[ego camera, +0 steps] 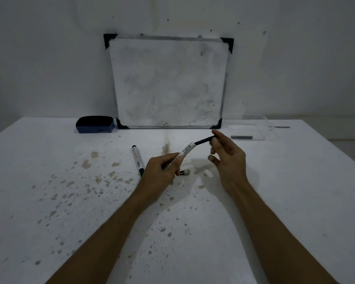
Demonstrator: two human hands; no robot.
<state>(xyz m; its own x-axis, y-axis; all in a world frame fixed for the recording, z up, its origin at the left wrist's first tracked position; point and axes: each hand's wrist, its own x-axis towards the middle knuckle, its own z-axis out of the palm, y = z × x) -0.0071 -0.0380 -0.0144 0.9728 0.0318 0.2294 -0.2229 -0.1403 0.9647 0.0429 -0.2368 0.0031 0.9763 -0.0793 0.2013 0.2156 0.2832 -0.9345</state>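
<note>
Left hand grasping marker barrel, right hand at 2 o'clock pinching black refill rod sticking from it, spare marker lying at 9 o'clock

So the whiteboard stands at the back of the table, leaning on the wall. The eraser is just left of it and the tray just right, with a stick at the tray's near edge. Closer in, the lying marker is left of the left hand. A small piece lies between that and the right hand, below the held marker.
</note>
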